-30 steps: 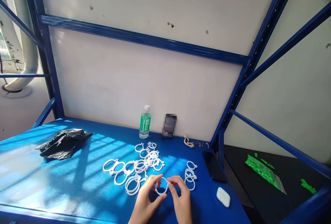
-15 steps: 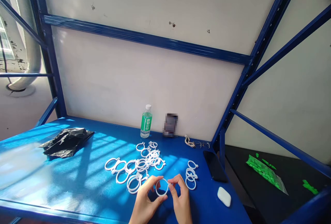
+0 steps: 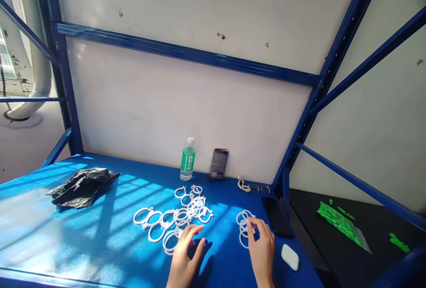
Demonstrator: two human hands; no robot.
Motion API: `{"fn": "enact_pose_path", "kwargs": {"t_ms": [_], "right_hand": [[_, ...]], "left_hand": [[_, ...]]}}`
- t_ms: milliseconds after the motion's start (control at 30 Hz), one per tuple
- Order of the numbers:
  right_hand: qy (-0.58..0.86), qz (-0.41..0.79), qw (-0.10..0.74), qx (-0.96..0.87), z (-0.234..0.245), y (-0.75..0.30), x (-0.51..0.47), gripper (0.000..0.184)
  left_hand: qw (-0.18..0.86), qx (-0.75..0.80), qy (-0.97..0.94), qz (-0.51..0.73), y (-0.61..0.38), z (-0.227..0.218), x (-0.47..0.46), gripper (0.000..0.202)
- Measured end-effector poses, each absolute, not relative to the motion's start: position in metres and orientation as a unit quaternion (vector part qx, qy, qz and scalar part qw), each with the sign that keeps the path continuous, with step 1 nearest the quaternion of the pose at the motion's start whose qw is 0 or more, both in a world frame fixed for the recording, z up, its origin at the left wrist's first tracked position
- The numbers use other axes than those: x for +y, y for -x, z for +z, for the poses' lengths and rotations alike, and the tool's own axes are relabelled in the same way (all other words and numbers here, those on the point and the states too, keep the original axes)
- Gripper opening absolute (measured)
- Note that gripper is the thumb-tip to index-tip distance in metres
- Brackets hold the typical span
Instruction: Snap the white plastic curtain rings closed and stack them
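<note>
My left hand (image 3: 185, 254) is open, thumb and index finger apart with nothing between them. It is beside the near edge of a loose heap of white plastic rings (image 3: 167, 218), each with a small knob or clasp. To the right, my right hand (image 3: 261, 250) is over a smaller overlapping group of similar white rings (image 3: 243, 240). Its thumb and index finger pinch the edge of a white ring (image 3: 237, 218) lying on that group. The fingers partly cover the rings there, so the exact contact is hard to see.
On the blue table (image 3: 123, 234) are a black plastic bag (image 3: 83, 187), a green-labelled bottle (image 3: 188, 161), glasses (image 3: 259, 188), a black phone (image 3: 277, 217) and a white case (image 3: 289, 257). Blue frame bars (image 3: 186, 53) cross behind. A bag of green pieces (image 3: 342, 226) lies on a dark surface.
Both hands held a white ring between them. My right hand has carried it right to the smaller group, while my left hand has let go and stays near the larger heap.
</note>
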State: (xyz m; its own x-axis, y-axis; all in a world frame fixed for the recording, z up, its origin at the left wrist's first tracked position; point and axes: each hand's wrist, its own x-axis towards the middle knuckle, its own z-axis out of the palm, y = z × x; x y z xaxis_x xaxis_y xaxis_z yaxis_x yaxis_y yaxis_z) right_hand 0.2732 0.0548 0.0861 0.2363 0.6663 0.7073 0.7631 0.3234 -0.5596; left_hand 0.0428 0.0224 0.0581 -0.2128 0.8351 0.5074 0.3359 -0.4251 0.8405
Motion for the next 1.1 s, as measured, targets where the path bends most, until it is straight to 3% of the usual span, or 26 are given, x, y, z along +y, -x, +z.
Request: {"fn": "enact_pose_path", "kwargs": {"t_ms": [133,233,367,467,567,833,1100], "right_hand": [[0.617,-0.105,0.446,-0.64,0.081,-0.306,0.067,0.061],[0.629,-0.11,0.416,-0.648,0.08,-0.304,0.068,0.049],[0.585,-0.023,0.387,-0.712,0.091,-0.269,0.071,0.032],[0.523,0.092,0.312,-0.788,0.104,-0.235,0.082,0.041],[0.49,0.125,0.286,-0.814,0.109,-0.21,0.099,0.045],[0.497,0.158,0.307,-0.796,0.103,-0.206,0.112,0.019],[0.445,0.283,0.368,-0.766,0.116,-0.222,0.063,0.021]], "left_hand": [[0.182,0.483,-0.599,0.612,-0.043,0.062,0.022,0.016],[0.176,0.48,-0.602,0.614,-0.043,0.063,0.022,0.015],[0.181,0.486,-0.594,0.615,-0.042,0.064,0.023,0.017],[0.186,0.493,-0.583,0.618,-0.042,0.066,0.023,0.016],[0.186,0.495,-0.574,0.625,-0.042,0.066,0.024,0.017],[0.208,0.497,-0.559,0.63,-0.043,0.062,0.025,0.017],[0.255,0.476,-0.573,0.617,-0.044,0.067,0.02,0.038]]}}
